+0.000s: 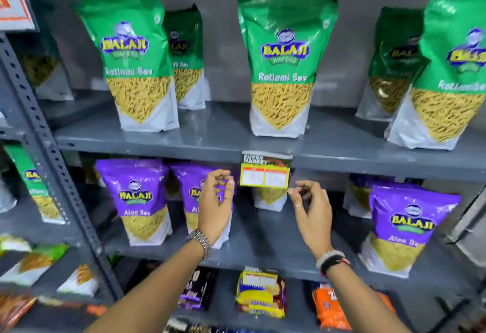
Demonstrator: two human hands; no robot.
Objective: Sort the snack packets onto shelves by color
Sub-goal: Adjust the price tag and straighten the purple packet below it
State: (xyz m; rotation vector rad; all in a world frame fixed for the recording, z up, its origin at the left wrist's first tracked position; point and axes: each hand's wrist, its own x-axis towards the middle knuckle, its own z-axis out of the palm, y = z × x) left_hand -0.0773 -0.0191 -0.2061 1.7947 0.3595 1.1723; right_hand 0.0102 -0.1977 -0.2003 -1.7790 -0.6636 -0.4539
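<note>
Green Ratlami Sev packets stand on the upper grey shelf (210, 138): one at left (136, 69), one in the middle (282, 69), one at right (447, 82), with more behind. Purple Aloo Sev packets stand on the middle shelf (263, 238): one at left (139, 201), one at right (402, 230), and one (188, 188) partly hidden behind my left hand (214, 201). My left hand is raised in front of that packet, fingers curled and apart, holding nothing. My right hand (311, 209) hovers over the bare middle of the shelf, empty. A packet (271, 198) stands at the back behind the price tag.
A yellow price tag (264, 172) hangs from the upper shelf edge between my hands. The bottom shelf holds a yellow packet (260, 293), dark packets (196, 290) and orange ones (328, 306). A perforated steel upright (52, 161) divides off the left rack with more green packets (34, 182).
</note>
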